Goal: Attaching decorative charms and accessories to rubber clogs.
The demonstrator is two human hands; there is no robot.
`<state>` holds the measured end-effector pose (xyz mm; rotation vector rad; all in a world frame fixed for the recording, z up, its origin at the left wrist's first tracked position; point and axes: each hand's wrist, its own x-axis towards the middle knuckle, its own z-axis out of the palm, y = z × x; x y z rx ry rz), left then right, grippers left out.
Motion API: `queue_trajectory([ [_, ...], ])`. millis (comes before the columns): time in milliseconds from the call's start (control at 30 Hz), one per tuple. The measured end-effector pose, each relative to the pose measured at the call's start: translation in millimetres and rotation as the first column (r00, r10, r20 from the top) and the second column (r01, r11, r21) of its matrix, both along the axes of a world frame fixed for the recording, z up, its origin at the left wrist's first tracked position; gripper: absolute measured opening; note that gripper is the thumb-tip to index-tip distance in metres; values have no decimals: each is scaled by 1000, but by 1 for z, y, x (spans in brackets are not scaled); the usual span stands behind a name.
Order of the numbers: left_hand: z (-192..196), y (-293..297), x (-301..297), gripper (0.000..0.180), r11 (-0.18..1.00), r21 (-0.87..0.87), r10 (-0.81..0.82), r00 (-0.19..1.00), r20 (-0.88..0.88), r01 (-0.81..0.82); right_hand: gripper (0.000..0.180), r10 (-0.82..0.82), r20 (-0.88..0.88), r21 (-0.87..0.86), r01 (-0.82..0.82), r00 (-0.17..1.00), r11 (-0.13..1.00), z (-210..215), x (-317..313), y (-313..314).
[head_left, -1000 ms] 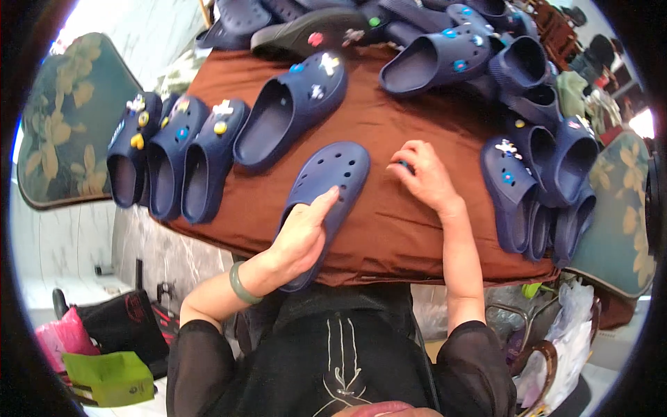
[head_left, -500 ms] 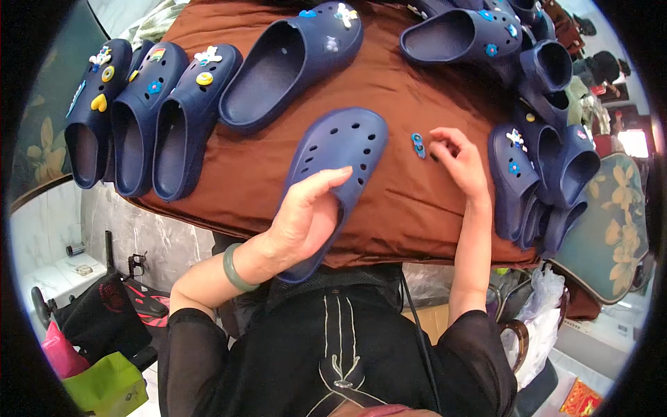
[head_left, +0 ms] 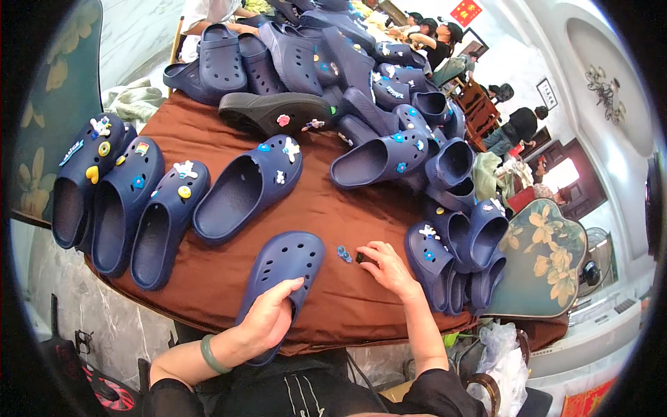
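Observation:
My left hand (head_left: 269, 316) grips a dark blue clog (head_left: 278, 258) by its side, thumb over the upper and fingers out of sight. The clog's toe points away from me, and the holes in its upper carry no charms. To its right, my right hand (head_left: 390, 271) is held low over the brown cloth, its fingers bent together around a small dark piece (head_left: 360, 257) that is too small to name. Just left of those fingertips, a few small blue shoe charms (head_left: 343, 254) lie on the cloth.
Clogs with colourful charms (head_left: 170, 226) stand in a row at left. More decorated clogs (head_left: 455, 240) are stacked at right, and a large pile (head_left: 292, 59) fills the far end. A dark clog (head_left: 278, 115) lies tipped there. Flowered chair backs (head_left: 545, 257) flank the table; people sit beyond.
The view has tilted up, bringing in the far clog pile and the people. My left hand still holds the same clog, and my right hand stays beside the blue charms.

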<state>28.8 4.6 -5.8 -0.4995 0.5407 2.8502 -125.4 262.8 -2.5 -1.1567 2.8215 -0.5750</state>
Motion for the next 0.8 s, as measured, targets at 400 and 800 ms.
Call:
queue_trajectory([
  [400,3,5,2,31,999,-32,-4,1000,16,5,14,-150,-217,-211,104,965,972,-28,4,-16],
  [800,5,8,-2,32,997,-69,-20,1000,14,21,11,-256,-35,-436,216,966,874,-50,-34,-20],
])
